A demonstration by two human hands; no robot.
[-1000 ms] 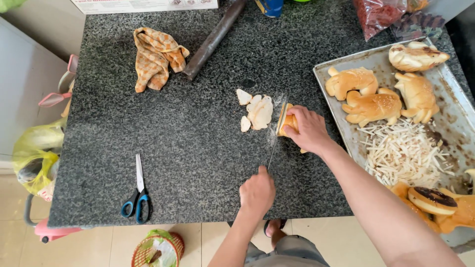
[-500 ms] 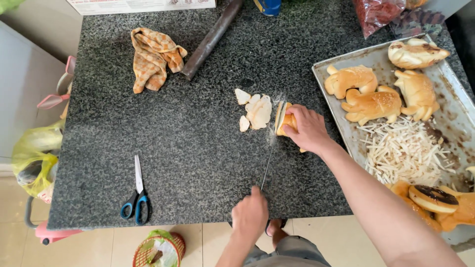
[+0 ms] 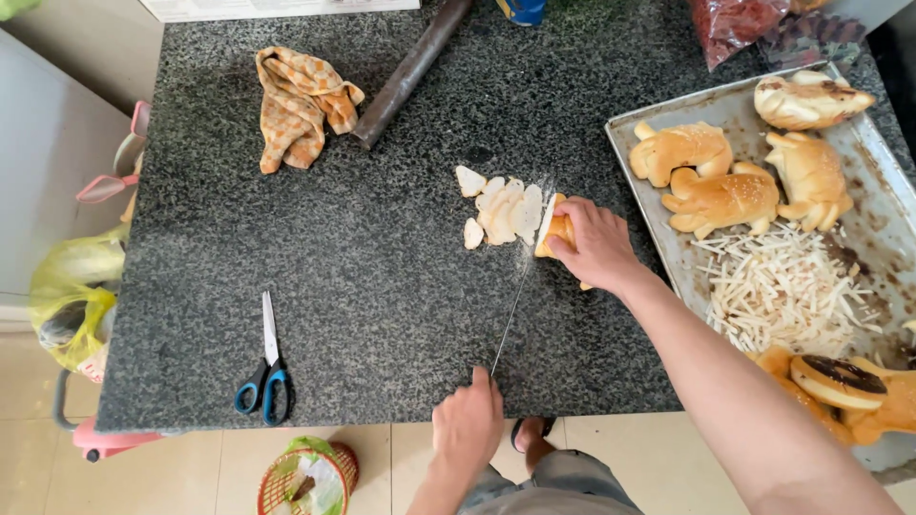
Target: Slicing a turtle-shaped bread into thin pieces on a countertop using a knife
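A golden bread roll point(image 3: 556, 232) is kept on the speckled granite counter point(image 3: 382, 286), just beside thin white slices point(image 3: 506, 210). It is pressed down by the right hand point(image 3: 596, 243) with curled fingers. A long thin knife point(image 3: 520, 286) is held at the roll; its handle is enclosed by the closed left hand point(image 3: 468, 424). A worn metal tray point(image 3: 873, 181) with shaped loaves is seen near.

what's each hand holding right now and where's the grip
The left hand grips a long knife by its handle end. The right hand presses down on a bread roll, covering its uncut end.
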